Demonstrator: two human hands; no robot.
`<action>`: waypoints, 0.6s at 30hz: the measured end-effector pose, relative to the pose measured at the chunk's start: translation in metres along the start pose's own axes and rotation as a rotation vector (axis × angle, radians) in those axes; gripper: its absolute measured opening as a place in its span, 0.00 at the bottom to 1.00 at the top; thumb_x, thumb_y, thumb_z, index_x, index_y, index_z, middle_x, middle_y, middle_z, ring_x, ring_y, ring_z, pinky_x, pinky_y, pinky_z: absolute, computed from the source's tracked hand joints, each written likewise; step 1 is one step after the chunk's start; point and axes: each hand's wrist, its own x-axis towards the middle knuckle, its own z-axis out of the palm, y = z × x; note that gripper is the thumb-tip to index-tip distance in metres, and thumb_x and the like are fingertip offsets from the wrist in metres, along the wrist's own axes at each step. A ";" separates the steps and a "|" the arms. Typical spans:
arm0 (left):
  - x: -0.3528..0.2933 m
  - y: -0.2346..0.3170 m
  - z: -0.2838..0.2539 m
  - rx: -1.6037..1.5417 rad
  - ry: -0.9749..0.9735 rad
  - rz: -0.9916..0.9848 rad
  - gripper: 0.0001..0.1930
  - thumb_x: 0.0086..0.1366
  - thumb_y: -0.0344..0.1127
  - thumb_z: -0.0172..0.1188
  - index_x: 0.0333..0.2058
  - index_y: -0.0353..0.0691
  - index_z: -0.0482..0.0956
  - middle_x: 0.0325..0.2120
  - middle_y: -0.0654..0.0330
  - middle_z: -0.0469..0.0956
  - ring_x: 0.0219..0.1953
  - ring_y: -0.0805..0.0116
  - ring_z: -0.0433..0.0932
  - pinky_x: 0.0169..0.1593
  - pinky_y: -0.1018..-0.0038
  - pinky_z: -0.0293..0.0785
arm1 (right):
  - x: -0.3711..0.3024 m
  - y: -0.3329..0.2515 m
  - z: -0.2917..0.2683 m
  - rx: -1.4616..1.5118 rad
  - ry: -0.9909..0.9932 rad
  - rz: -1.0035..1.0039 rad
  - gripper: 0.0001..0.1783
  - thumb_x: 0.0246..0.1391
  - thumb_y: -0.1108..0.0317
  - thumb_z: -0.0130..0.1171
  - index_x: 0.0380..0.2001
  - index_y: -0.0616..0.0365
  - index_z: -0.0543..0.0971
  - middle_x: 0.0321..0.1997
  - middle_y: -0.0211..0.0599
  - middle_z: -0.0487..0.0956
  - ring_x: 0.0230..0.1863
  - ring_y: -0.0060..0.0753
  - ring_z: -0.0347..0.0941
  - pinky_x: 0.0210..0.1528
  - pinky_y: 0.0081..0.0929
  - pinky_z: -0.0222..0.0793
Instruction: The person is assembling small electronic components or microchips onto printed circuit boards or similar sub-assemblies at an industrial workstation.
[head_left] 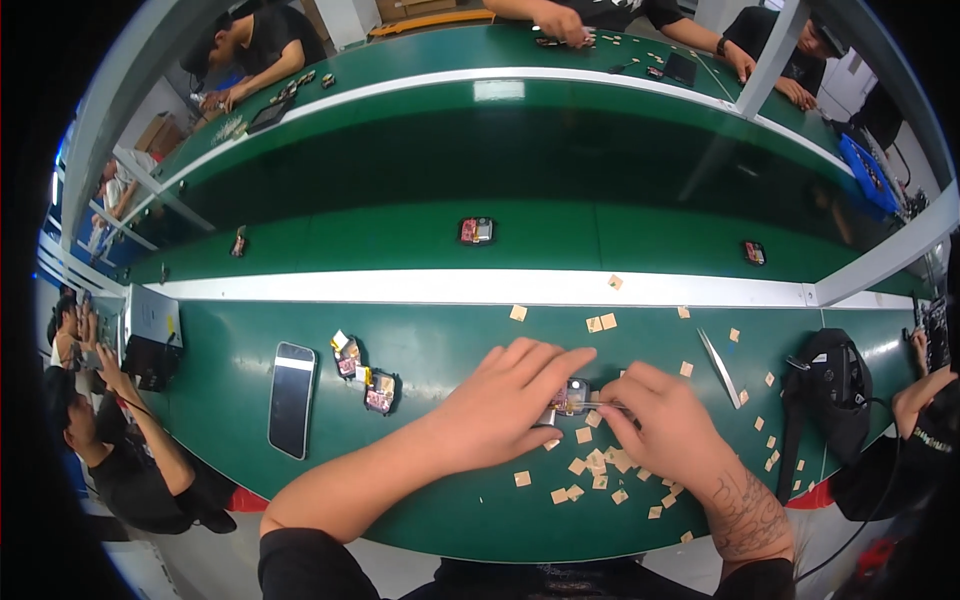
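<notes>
A small black-cased electronic device [573, 396] with exposed inner parts lies on the green table in front of me. My left hand [505, 395] steadies it from the left, index finger along its far side and thumb on the near side. From the right, my right hand [650, 415] pinches thin metal tweezers [602, 405], their tips at the device. Small tan square pads [597, 460] lie scattered below and between my hands. To the left of my left forearm are two similar opened devices, one farther [346, 358] and one nearer [380, 391].
A smartphone [292, 400] lies at left. On the right are another pair of tweezers [721, 370] and a black bag [838, 385]. Beyond a white rail [400, 288], more devices [477, 231] sit on a green surface. Co-workers sit at both sides and across.
</notes>
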 end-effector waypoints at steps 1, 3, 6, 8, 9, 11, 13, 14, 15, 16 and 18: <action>0.000 0.000 0.004 -0.053 -0.010 0.005 0.45 0.59 0.33 0.77 0.74 0.43 0.65 0.54 0.53 0.75 0.59 0.49 0.73 0.64 0.57 0.70 | 0.000 -0.002 0.000 -0.008 -0.015 -0.002 0.05 0.62 0.72 0.68 0.38 0.59 0.82 0.35 0.37 0.75 0.35 0.43 0.81 0.33 0.39 0.77; 0.000 -0.001 0.007 -0.061 -0.007 0.001 0.44 0.60 0.32 0.75 0.74 0.43 0.66 0.53 0.53 0.75 0.58 0.49 0.74 0.63 0.57 0.70 | 0.000 -0.007 0.001 -0.228 0.018 -0.065 0.07 0.57 0.71 0.70 0.36 0.58 0.81 0.35 0.36 0.74 0.34 0.42 0.80 0.32 0.37 0.78; -0.001 -0.002 0.013 -0.031 0.006 0.020 0.42 0.61 0.31 0.74 0.73 0.42 0.67 0.51 0.54 0.76 0.56 0.51 0.75 0.61 0.57 0.72 | 0.001 -0.015 0.001 -0.363 0.025 -0.076 0.08 0.55 0.72 0.70 0.35 0.59 0.80 0.35 0.36 0.73 0.34 0.41 0.79 0.32 0.35 0.79; -0.002 -0.001 0.014 0.001 0.018 0.038 0.41 0.61 0.31 0.73 0.72 0.42 0.67 0.50 0.55 0.76 0.55 0.51 0.75 0.60 0.57 0.73 | 0.001 -0.021 0.003 -0.412 -0.003 -0.100 0.08 0.54 0.73 0.70 0.35 0.59 0.80 0.35 0.36 0.74 0.33 0.41 0.79 0.32 0.35 0.79; -0.002 0.001 0.015 0.003 0.027 0.047 0.40 0.61 0.30 0.73 0.72 0.41 0.68 0.49 0.54 0.76 0.54 0.51 0.75 0.58 0.57 0.74 | 0.001 -0.023 0.005 -0.455 -0.022 -0.122 0.09 0.53 0.73 0.70 0.35 0.59 0.80 0.35 0.37 0.74 0.33 0.41 0.79 0.32 0.35 0.79; -0.001 0.002 0.015 0.005 0.034 0.058 0.40 0.61 0.30 0.73 0.71 0.40 0.68 0.48 0.54 0.76 0.52 0.51 0.76 0.57 0.58 0.75 | 0.001 -0.023 0.008 -0.429 -0.019 -0.106 0.08 0.54 0.73 0.70 0.35 0.59 0.80 0.35 0.37 0.74 0.33 0.41 0.79 0.32 0.35 0.79; -0.001 0.002 0.016 -0.063 0.053 0.037 0.39 0.61 0.29 0.72 0.70 0.38 0.68 0.47 0.53 0.76 0.51 0.50 0.76 0.55 0.58 0.77 | 0.001 -0.020 0.010 -0.405 -0.010 -0.087 0.08 0.55 0.73 0.70 0.35 0.60 0.80 0.35 0.38 0.74 0.33 0.41 0.79 0.32 0.36 0.79; -0.001 0.002 0.016 -0.059 0.050 0.038 0.39 0.61 0.29 0.72 0.70 0.38 0.68 0.47 0.53 0.76 0.51 0.50 0.76 0.55 0.58 0.77 | 0.002 -0.017 0.011 -0.326 0.009 -0.063 0.08 0.56 0.73 0.70 0.35 0.60 0.80 0.35 0.38 0.74 0.33 0.42 0.79 0.32 0.37 0.79; -0.001 0.002 0.015 -0.044 0.055 0.046 0.38 0.60 0.28 0.72 0.69 0.38 0.68 0.47 0.53 0.76 0.51 0.49 0.76 0.55 0.58 0.77 | 0.002 -0.014 0.011 -0.247 0.029 -0.039 0.08 0.57 0.72 0.70 0.35 0.60 0.80 0.34 0.39 0.75 0.33 0.43 0.80 0.32 0.38 0.79; -0.002 0.002 0.015 -0.029 0.061 0.054 0.38 0.60 0.28 0.72 0.69 0.38 0.69 0.47 0.52 0.75 0.50 0.49 0.76 0.54 0.57 0.78 | 0.003 -0.010 0.011 -0.245 0.034 -0.039 0.08 0.57 0.72 0.70 0.35 0.60 0.80 0.34 0.39 0.75 0.33 0.43 0.80 0.32 0.38 0.79; -0.001 0.002 0.014 -0.061 0.040 0.036 0.37 0.59 0.26 0.69 0.68 0.35 0.68 0.48 0.51 0.75 0.52 0.49 0.76 0.57 0.58 0.77 | 0.003 -0.001 0.009 0.041 0.007 0.086 0.07 0.58 0.72 0.70 0.36 0.59 0.80 0.33 0.40 0.76 0.33 0.47 0.80 0.32 0.40 0.77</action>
